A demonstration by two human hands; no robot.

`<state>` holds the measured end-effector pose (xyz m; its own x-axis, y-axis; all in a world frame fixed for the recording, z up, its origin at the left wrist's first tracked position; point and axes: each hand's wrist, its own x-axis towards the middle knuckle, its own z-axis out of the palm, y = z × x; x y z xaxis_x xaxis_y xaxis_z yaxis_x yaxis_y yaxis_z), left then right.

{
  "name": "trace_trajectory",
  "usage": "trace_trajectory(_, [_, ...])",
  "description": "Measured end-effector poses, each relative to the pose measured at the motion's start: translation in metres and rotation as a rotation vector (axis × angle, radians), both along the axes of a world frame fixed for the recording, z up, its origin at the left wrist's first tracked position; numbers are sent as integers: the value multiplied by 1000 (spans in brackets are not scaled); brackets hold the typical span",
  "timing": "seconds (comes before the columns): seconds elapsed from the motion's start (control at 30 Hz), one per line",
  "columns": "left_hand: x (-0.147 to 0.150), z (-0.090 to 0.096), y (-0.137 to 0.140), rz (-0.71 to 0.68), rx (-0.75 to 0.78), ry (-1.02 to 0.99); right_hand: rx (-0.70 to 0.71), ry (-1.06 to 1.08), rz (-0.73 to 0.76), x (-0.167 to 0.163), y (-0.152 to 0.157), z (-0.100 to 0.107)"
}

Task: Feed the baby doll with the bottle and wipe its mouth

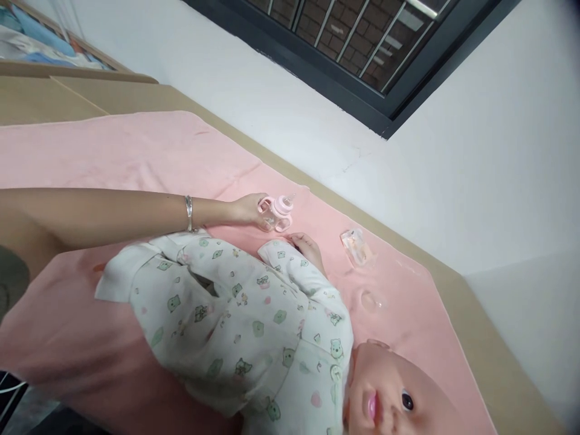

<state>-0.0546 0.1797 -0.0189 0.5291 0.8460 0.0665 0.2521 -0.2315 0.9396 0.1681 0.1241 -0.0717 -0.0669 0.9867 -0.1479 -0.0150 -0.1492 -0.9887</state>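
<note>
My left hand (248,211), with a silver bracelet at its wrist, reaches in from the left edge. Its fingers are closed round a small pink baby bottle (277,212) with two side handles and a clear nipple pointing right. Just below the bottle lies the small hand (308,249) of a baby doll (254,320), apart from my fingers. The doll lies on its back in white clothes printed with green bears, its head (394,386) at the bottom right. My right hand is out of view.
A pink cloth (149,151) covers the tan surface (462,302). Right of the bottle lie a small clear packet (357,246) and a clear round cap (371,300). A white wall (453,181) with a dark-framed window (385,115) stands behind. Blue and white fabric (40,42) is at the top left.
</note>
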Motion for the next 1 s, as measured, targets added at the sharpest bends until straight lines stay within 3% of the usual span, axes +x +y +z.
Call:
trace_trajectory(0.33, [-3, 4, -9, -4, 91, 101, -6, -19, -16, 1, -3, 1])
trace_trajectory(0.57, [-29, 48, -10, 175, 166, 356, -17, -22, -10, 3, -2, -1])
trace_trajectory(0.67, [-50, 55, -6, 284, 251, 497, -16, -36, -11, 4, 0, -3])
trace_trajectory(0.73, [-62, 47, -7, 311, 260, 574, 3, -59, -9, 3, -2, -1])
trace_trajectory(0.87, [-72, 13, -14, 248, 180, 656, 104, -162, -11, 0, -19, 11])
trace_trajectory(1.0, [-66, -4, -15, 187, 176, 538, 251, -375, -32, -8, -56, 27])
